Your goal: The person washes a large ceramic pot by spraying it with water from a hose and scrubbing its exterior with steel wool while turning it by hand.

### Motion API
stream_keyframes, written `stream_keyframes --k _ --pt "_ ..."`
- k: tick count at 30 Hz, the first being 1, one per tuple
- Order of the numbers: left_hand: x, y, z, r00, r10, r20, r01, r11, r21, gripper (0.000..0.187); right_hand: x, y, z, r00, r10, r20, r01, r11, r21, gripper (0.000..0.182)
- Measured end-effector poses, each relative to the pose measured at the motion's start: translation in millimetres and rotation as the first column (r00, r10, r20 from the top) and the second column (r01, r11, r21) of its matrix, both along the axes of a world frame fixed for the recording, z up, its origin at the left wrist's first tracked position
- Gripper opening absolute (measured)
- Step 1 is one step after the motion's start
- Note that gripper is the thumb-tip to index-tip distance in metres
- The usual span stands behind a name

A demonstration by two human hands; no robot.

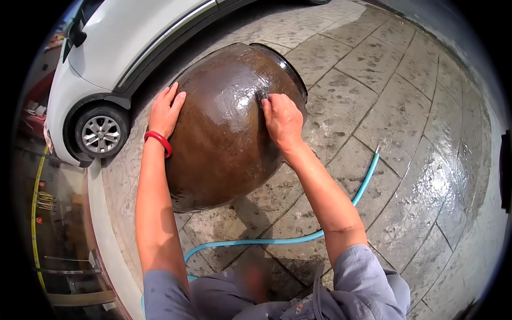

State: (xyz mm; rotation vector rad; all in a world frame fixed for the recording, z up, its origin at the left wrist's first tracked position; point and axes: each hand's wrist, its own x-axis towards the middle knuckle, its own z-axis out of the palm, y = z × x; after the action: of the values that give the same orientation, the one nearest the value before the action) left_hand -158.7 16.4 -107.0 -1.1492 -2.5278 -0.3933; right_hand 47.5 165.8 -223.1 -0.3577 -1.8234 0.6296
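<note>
- Lying on its side on the wet stone paving (405, 133), near the car (122, 37): large brown glazed jar (224, 128).
- Left hand (166, 109) flat, fingers spread on the wall.
- Right hand (282, 120) closed on a small dark scrubber (263, 96), near the mouth.
- Judged heavy, rigid, slippery, breakable; best held at rim and base.

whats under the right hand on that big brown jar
The right hand presses a small dark pad against the wet brown jar. Only its edge shows by the fingertips; the rest is covered.
</note>
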Motion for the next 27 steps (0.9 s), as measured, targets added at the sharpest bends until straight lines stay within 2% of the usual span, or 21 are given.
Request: stream_keyframes --k 1,3,5,6,7,8,9,11,12,13,15,16,17,19,20,21,23,24,25,26,27 --pt "3 1 0 0.999 0.039 -0.001 -0.039 0.999 -0.028 0.054 -3 -10 6 1.0 0.027 -0.016 -0.027 1.0 -0.015 0.016" --pt "1 1 2 0.999 0.03 0.026 -0.029 0.999 -0.026 0.055 5 -59 17 0.97 0.22 0.106 -0.239 0.943 0.231 0.014" --pt "-6 -3 0 0.999 -0.001 0.046 0.002 1.0 -0.017 0.055 -2 -29 16 0.969 0.242 0.047 -0.246 0.935 0.257 0.016" --pt "-7 -7 1 0.999 0.009 0.047 -0.008 1.0 -0.014 0.055 -5 1 18 0.989 0.145 0.03 -0.148 0.975 0.164 0.017" --pt "-5 -8 1 0.999 0.004 0.041 -0.003 1.0 -0.006 0.055 -15 38 5 0.996 -0.043 0.083 0.038 0.997 0.063 0.017" --pt "-3 -7 -2 0.999 -0.005 0.037 0.005 1.0 0.01 0.055 -20 81 -16 0.975 -0.146 0.166 0.159 0.985 -0.068 0.015" --pt "0 -5 -2 0.999 -0.002 0.043 0.001 1.0 0.026 0.055 -20 120 -40 0.958 -0.153 0.244 0.199 0.964 -0.179 0.019" --pt "4 -5 -1 1.0 0.002 0.006 -0.002 1.0 -0.017 0.055 -24 165 -79 0.947 -0.081 0.311 0.192 0.919 -0.345 0.029" --pt "4 -7 -1 1.0 -0.008 0.027 0.009 0.999 -0.036 0.059 -31 173 -98 0.966 0.034 0.257 0.095 0.875 -0.474 0.031" --pt "8 -7 1 1.0 0.01 0.022 -0.009 0.999 -0.045 0.059 -29 167 -93 0.962 0.221 0.157 -0.049 0.711 -0.702 0.036" --pt "14 -18 2 0.998 -0.068 0.019 0.069 0.993 -0.1 0.063 -29 175 -104 0.948 0.274 0.162 -0.052 0.636 -0.77 0.04" --pt "12 -35 8 0.985 -0.168 0.047 0.174 0.97 -0.167 0.061 -29 177 -107 0.957 0.218 0.194 -0.021 0.714 -0.699 0.039" --pt "3 -59 8 0.992 -0.115 0.047 0.121 0.978 -0.169 0.061 -27 173 -111 0.961 0.169 0.218 0.007 0.776 -0.631 0.038" --pt "-13 -130 7 0.993 -0.077 0.086 0.07 0.995 0.078 0.063 -23 169 -107 0.956 0.267 0.125 -0.086 0.658 -0.748 0.037" --pt "-22 -174 -4 0.99 0.087 0.112 -0.11 0.97 0.216 0.063 -23 171 -113 0.952 0.298 0.073 -0.146 0.649 -0.747 0.036" --pt "-23 -215 -18 0.893 0.253 0.372 -0.392 0.845 0.364 0.066 -23 177 -118 0.95 0.311 0.014 -0.201 0.647 -0.735 0.036" --pt "-1 -272 -74 0.541 0.38 0.75 -0.777 0.566 0.274 0.071 -21 188 -130 0.944 0.331 -0.001 -0.236 0.67 -0.704 0.041" --pt "-22 -325 -136 0.339 0.04 0.94 -0.707 0.67 0.227 0.067 -20 186 -130 0.945 0.327 -0.015 -0.218 0.593 -0.775 0.045" --pt "13 -305 -144 0.329 -0.207 0.921 -0.749 0.536 0.388 0.063 -18 186 -131 0.946 0.323 -0.024 -0.196 0.513 -0.836 0.05" --pt "48 -275 -152 0.334 -0.44 0.833 -0.785 0.359 0.505 0.058 -17 195 -141 0.914 0.403 -0.051 -0.244 0.445 -0.861 0.055" --pt "46 -279 -179 0.331 -0.446 0.832 -0.8 0.335 0.498 0.058 -12 193 -135 0.87 0.489 -0.059 -0.269 0.371 -0.889 0.056"
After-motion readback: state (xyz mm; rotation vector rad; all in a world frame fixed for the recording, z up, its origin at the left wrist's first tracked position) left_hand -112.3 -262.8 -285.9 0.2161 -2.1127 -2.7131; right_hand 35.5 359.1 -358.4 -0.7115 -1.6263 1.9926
